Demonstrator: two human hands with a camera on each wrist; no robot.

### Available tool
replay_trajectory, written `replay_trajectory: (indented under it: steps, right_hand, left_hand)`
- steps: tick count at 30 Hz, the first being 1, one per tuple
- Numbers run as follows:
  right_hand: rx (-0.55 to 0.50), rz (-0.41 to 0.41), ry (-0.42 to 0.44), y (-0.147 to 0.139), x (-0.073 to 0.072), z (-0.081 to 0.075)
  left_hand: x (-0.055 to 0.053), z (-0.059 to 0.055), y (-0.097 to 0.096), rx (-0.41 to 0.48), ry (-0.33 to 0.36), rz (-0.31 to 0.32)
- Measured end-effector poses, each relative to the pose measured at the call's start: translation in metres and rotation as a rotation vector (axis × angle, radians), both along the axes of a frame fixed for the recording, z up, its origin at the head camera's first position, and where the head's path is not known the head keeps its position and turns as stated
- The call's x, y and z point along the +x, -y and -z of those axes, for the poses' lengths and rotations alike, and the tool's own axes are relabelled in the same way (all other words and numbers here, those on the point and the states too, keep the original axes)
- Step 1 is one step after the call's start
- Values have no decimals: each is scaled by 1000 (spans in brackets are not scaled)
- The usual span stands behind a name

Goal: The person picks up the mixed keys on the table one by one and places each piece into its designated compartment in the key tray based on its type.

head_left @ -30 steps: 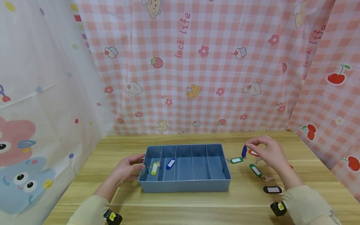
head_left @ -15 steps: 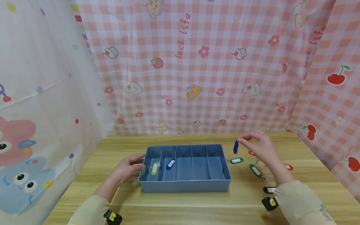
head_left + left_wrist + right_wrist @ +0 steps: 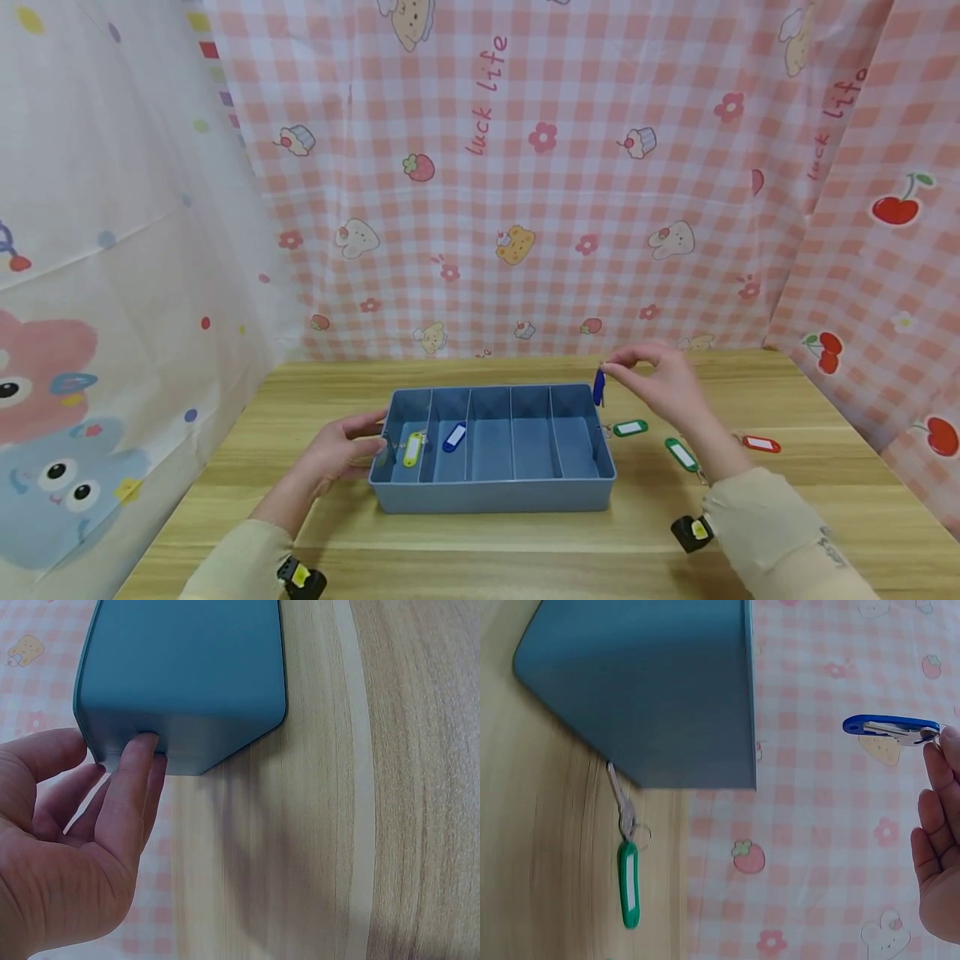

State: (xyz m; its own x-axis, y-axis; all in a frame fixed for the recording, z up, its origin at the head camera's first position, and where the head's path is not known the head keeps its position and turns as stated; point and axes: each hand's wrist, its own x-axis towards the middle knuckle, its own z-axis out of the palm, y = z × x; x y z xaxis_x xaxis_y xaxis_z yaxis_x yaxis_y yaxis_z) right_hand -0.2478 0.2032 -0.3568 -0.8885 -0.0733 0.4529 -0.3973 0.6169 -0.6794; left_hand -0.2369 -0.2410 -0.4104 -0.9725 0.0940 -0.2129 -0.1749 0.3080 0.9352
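Observation:
My right hand (image 3: 663,387) pinches the ring of a key with a blue key tag (image 3: 599,388), which hangs beside the right end of a blue-grey divided box (image 3: 495,497). In the right wrist view the silver key (image 3: 889,730) lies along the tag. My left hand (image 3: 341,450) rests against the box's left end, thumb and fingers fairly straight; in the left wrist view its fingertips (image 3: 148,742) touch the end wall. Inside the box, a yellow key tag (image 3: 412,450) lies in the leftmost compartment and another blue tag (image 3: 454,437) in the second one.
A green-tagged key (image 3: 630,428) lies right beside the box's right end. Farther right on the wooden table (image 3: 525,567) are another green tag (image 3: 682,455) and a red tag (image 3: 761,443). A checked cloth (image 3: 555,192) hangs behind.
My right hand has carried the blue-tagged key leftward and slightly up, from above the loose tags to the box's right end. The left hand and box have stayed still.

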Motion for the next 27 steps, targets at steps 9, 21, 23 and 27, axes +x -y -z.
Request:
replay_trajectory:
  steps: [9,21,23,27]
  right_hand:
    - [-18,-67,-12,24,-5,3]
    - [-59,-189,-25,60,-9,4]
    - [-70,-200,-14,66,-9,4]
    - [-69,-220,-6,78,-10,2]
  left_hand:
    - [0,0,0,8,6,-13]
    - [0,0,1,15,8,-8]
    - [0,0,1,15,8,-6]
    - [0,0,1,14,9,-4]
